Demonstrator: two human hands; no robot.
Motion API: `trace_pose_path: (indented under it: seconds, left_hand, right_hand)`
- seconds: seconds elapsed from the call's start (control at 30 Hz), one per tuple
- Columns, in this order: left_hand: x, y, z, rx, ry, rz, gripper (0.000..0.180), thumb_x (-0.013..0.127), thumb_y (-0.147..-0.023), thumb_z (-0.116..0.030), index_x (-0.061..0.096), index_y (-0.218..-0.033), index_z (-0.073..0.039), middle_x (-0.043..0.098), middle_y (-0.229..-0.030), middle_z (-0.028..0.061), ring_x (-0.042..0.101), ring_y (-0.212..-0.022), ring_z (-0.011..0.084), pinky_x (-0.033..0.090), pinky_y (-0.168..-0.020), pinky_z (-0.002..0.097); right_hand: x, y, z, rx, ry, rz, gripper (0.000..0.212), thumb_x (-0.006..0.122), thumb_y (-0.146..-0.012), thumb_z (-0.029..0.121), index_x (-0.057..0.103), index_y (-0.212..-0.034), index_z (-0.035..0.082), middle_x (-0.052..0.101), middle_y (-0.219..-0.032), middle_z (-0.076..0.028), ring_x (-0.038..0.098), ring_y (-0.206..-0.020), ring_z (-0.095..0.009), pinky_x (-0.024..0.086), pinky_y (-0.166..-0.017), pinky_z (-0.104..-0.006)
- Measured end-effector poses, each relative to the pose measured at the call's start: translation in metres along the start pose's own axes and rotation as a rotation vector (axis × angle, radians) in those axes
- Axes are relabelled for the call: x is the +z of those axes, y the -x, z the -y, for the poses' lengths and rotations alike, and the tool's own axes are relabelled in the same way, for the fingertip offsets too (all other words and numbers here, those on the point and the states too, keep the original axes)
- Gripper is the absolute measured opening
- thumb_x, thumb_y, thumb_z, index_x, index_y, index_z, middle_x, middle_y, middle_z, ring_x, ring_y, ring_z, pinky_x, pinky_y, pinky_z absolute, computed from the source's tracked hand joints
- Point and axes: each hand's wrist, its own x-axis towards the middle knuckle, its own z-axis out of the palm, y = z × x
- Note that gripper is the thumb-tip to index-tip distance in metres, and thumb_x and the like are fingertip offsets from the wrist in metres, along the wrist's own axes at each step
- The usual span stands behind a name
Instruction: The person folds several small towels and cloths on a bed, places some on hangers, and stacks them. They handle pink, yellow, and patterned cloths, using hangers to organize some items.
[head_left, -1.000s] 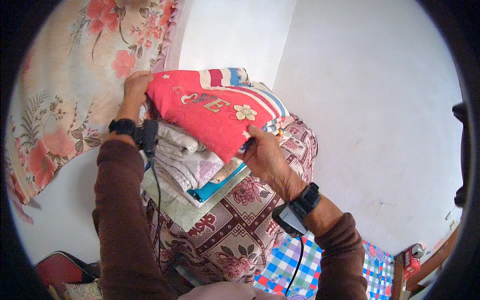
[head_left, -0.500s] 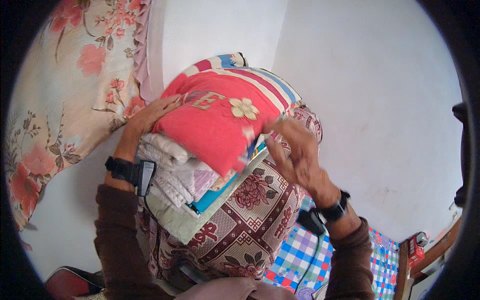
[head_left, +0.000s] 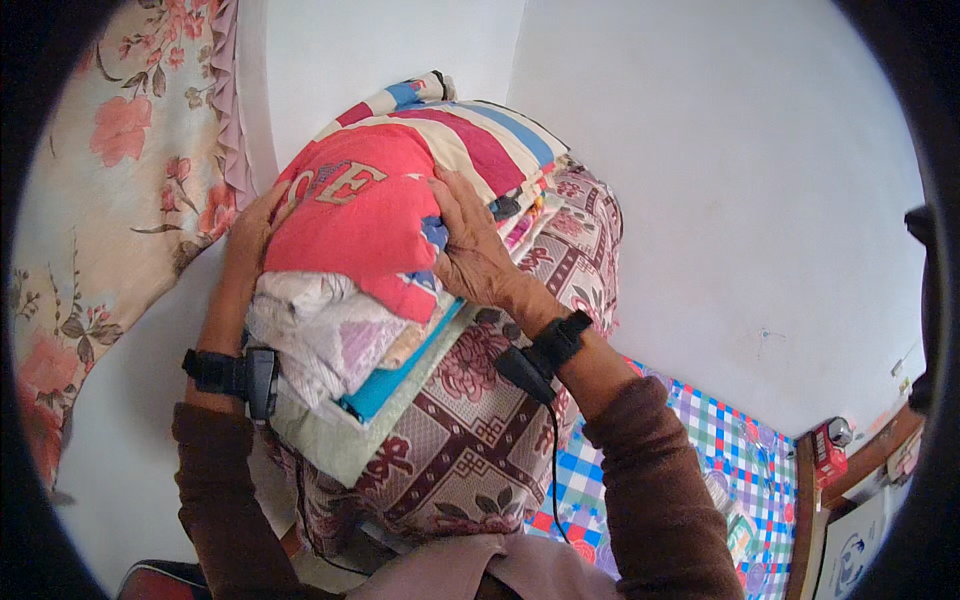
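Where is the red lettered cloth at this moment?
In the head view, the red lettered cloth lies left of centre, atop the stack of folded cloths, between the left hand and the right hand.

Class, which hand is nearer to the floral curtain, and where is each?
Left. The left hand is at the left edge of the red printed cloth, just right of the floral curtain; the right hand is at the cloth's right side, farther away.

a top cloth point(head_left: 350, 235) lies between left hand point(head_left: 257, 222) and right hand point(head_left: 480, 245) on folded linens point(head_left: 315, 335) atop a covered mound point(head_left: 450, 470), with a curtain point(head_left: 130, 210) to the left, a wall point(head_left: 370, 40) behind and a spread cloth point(head_left: 745, 465) at lower right.
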Motion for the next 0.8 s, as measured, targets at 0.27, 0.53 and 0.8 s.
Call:
trace_pose_path:
  seconds: [0.27, 0.53, 0.8]
  left_hand:
    - [-0.011, 0.035, -0.179, 0.423, -0.341, 0.189, 0.064, 0.069, -0.071, -0.033, 0.047, -0.128, -0.013, 0.043, -0.133, 0.0108, 0.036, -0.124, 0.0343, 0.025, -0.105, 0.0437]
    - [0.004, 0.077, -0.216, 0.543, -0.512, 0.126, 0.077, 0.071, -0.06, -0.026, 0.043, -0.132, -0.013, 0.036, -0.14, 0.0077, 0.025, -0.132, 0.0347, 0.015, -0.107, 0.0516]
    - [0.077, 0.221, -0.262, 0.474, -0.328, 0.595, 0.067, 0.062, -0.07, -0.017, 0.038, -0.133, -0.015, 0.028, -0.144, 0.0095, 0.019, -0.135, 0.0339, 0.013, -0.106, 0.0551]
  right_hand:
    - [-0.062, 0.086, 0.013, 0.015, 0.011, 0.219, 0.064, 0.057, -0.081, 0.037, 0.036, -0.129, 0.0, 0.038, -0.13, -0.025, 0.041, -0.116, -0.041, 0.036, -0.098, -0.0437]
    - [-0.162, 0.341, 0.092, 0.502, -0.074, 0.353, 0.042, 0.053, -0.074, 0.006, 0.05, -0.116, 0.004, 0.054, -0.111, -0.02, 0.055, -0.094, -0.039, 0.047, -0.08, -0.0428]
    - [-0.216, 0.721, 0.3, 1.827, -0.023, 0.142, 0.014, 0.055, -0.076, 0.011, 0.061, -0.073, -0.001, 0.06, -0.062, -0.014, 0.063, -0.055, -0.021, 0.049, -0.051, -0.0323]
